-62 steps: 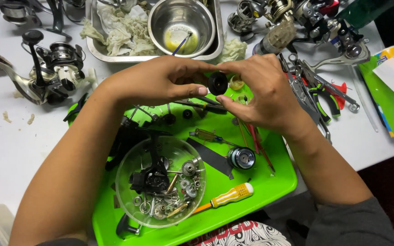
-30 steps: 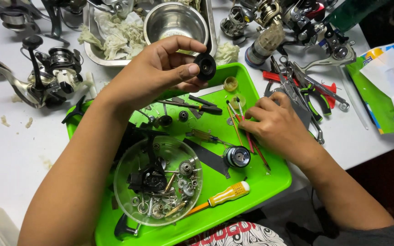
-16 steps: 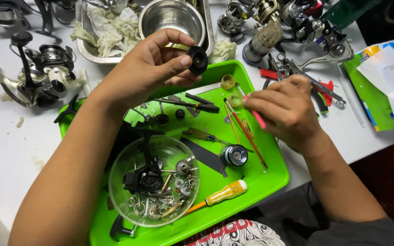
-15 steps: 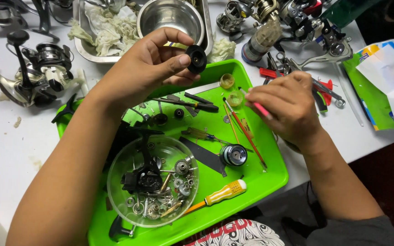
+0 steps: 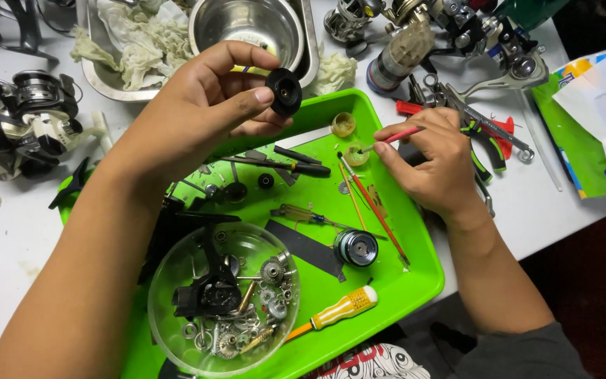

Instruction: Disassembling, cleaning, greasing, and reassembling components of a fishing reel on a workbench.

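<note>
My left hand (image 5: 205, 105) holds a small black round reel part (image 5: 284, 91) between thumb and fingers, raised above the green tray (image 5: 415, 274). A thin red-handled brush (image 5: 392, 138) is pinched in my right hand (image 5: 433, 165), and its tip rests in a small yellowish cup (image 5: 356, 154) on the tray. A second small cup (image 5: 343, 124) stands just behind it. On the tray lie more brushes, a black screwdriver (image 5: 296, 167) and a metal spool (image 5: 356, 248).
A clear bowl (image 5: 170, 330) of gears and reel parts sits at the tray's front left, beside a yellow-handled screwdriver (image 5: 338, 310). Behind the tray stand a steel bowl (image 5: 250, 24) and a rag-filled metal tray (image 5: 103, 77). Fishing reels (image 5: 26, 119) lie left, pliers (image 5: 489, 130) right.
My right hand picked up the red-handled brush from the tray and brought its tip to the small cup. My left hand keeps holding the black part in nearly the same place.
</note>
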